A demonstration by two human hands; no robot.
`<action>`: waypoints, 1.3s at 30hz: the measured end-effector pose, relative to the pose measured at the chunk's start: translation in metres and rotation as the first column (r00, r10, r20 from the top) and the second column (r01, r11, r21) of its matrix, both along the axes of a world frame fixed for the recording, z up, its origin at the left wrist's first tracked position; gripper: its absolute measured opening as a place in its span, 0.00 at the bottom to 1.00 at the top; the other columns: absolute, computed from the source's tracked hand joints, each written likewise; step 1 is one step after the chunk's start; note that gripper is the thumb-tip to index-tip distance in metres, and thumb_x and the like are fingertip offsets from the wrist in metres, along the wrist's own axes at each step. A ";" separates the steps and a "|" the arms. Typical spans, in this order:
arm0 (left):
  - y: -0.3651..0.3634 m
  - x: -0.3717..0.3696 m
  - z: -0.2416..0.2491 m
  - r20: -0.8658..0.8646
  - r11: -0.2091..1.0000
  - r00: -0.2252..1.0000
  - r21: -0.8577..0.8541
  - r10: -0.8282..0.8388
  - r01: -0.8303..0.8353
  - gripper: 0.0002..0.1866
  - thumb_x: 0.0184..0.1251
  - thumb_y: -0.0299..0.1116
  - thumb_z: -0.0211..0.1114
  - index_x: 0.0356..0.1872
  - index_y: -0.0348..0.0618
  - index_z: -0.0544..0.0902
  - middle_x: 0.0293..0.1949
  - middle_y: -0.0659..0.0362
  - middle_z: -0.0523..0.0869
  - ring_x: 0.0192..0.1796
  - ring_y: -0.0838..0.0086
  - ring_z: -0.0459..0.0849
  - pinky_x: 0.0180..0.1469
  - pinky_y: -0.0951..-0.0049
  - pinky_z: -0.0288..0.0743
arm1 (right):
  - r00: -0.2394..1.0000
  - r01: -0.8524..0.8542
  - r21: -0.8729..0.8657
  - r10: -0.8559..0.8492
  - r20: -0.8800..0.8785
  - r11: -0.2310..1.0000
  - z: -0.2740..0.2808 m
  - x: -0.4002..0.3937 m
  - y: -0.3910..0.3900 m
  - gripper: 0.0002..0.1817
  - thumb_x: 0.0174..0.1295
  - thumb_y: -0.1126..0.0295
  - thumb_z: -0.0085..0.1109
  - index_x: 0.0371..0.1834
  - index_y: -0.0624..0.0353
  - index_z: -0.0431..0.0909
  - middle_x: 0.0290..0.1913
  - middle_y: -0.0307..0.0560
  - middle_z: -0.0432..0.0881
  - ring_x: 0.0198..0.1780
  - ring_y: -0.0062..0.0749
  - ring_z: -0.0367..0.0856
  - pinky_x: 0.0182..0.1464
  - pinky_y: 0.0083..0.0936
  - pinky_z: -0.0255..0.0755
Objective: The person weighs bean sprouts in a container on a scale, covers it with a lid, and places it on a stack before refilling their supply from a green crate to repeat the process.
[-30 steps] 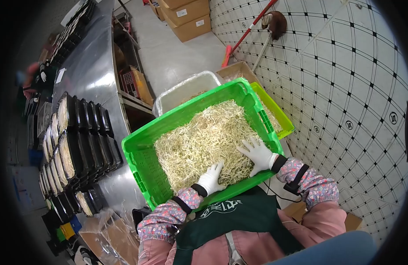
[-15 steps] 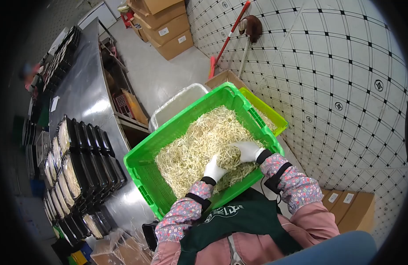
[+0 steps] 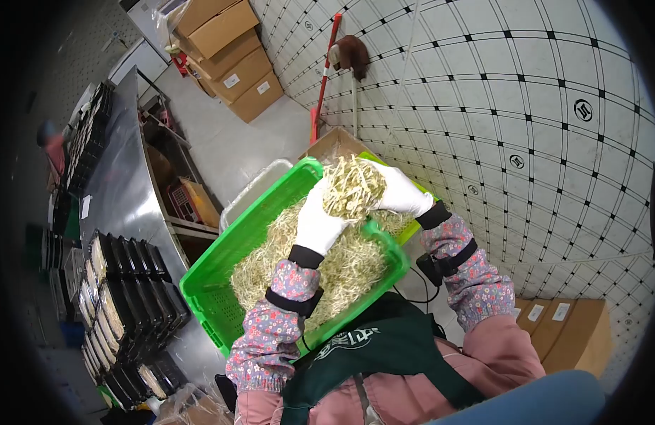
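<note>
Between my two white-gloved hands is a bundle of bean sprouts (image 3: 353, 188), raised over the far right corner of a green plastic crate (image 3: 208, 287). My left hand (image 3: 318, 221) is curved round the near left side of the bundle. My right hand (image 3: 399, 191) grips it from the right; some of its fingers are hidden behind the sprouts. More loose bean sprouts (image 3: 270, 265) fill much of the crate below my forearms.
Left of the crate runs a steel table (image 3: 122, 202) with stacked black trays (image 3: 139, 294). A yellow-green crate (image 3: 410, 231), a whitish bin (image 3: 253, 188) and an open carton (image 3: 336, 144) stand beyond. Cardboard boxes (image 3: 246, 92) and a red pole (image 3: 326, 85) are farther off. A person (image 3: 54, 152) is at far left.
Both hands have lifted the bundle of bean sprouts out of the heap, up and away from me toward the crate's far right corner. The camera view has shifted.
</note>
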State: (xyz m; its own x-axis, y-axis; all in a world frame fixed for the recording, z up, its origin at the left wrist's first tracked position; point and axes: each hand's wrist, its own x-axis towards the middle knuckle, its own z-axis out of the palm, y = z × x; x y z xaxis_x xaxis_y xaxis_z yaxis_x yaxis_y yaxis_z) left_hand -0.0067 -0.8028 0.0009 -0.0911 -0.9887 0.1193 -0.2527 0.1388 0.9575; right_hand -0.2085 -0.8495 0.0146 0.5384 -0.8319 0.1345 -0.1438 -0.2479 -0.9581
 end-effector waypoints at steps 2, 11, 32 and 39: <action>-0.027 -0.036 -0.027 0.025 0.999 0.999 0.000 0.043 -0.043 0.38 0.47 0.34 0.78 0.62 0.37 0.71 0.55 0.51 0.81 0.58 0.65 0.79 0.61 0.70 0.72 | 0.999 0.032 0.049 -0.033 0.029 0.998 -0.030 -0.036 -0.022 0.46 0.49 0.69 0.75 0.71 0.65 0.60 0.63 0.46 0.75 0.62 0.23 0.71 0.66 0.26 0.65; -0.092 -0.144 -0.124 0.331 0.994 0.941 0.096 -0.072 0.042 0.52 0.39 0.32 0.79 0.70 0.39 0.61 0.60 0.46 0.77 0.63 0.60 0.75 0.66 0.68 0.68 | 0.943 0.293 0.104 -0.269 -0.196 0.950 -0.175 -0.130 -0.077 0.50 0.45 0.70 0.75 0.73 0.61 0.56 0.67 0.54 0.68 0.65 0.37 0.69 0.67 0.30 0.63; 0.153 0.139 -0.104 0.582 0.817 0.801 0.391 0.138 -0.424 0.46 0.55 0.51 0.72 0.70 0.36 0.62 0.67 0.41 0.68 0.71 0.54 0.64 0.73 0.62 0.56 | 0.984 -0.153 0.157 0.165 -0.062 0.976 -0.032 0.003 -0.031 0.35 0.60 0.66 0.65 0.70 0.63 0.63 0.67 0.55 0.70 0.68 0.36 0.68 0.68 0.31 0.62; 0.188 0.129 -0.135 0.525 0.849 0.779 0.529 -0.342 0.017 0.67 0.38 0.58 0.79 0.75 0.40 0.46 0.75 0.40 0.49 0.77 0.49 0.47 0.76 0.59 0.46 | 0.383 -0.686 0.165 0.545 -0.746 0.708 -0.103 0.094 0.056 0.61 0.40 0.54 0.76 0.76 0.57 0.46 0.74 0.67 0.50 0.72 0.66 0.53 0.67 0.52 0.61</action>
State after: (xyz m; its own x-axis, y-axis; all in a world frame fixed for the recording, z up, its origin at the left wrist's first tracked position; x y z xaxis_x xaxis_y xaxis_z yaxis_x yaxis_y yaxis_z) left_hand 0.1222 -0.6144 -0.1344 -0.1623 -0.8560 -0.4909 -0.7944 -0.1817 0.5796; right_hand -0.1150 -0.7935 -0.0886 0.8602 -0.2355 -0.4523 -0.4772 -0.6842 -0.5514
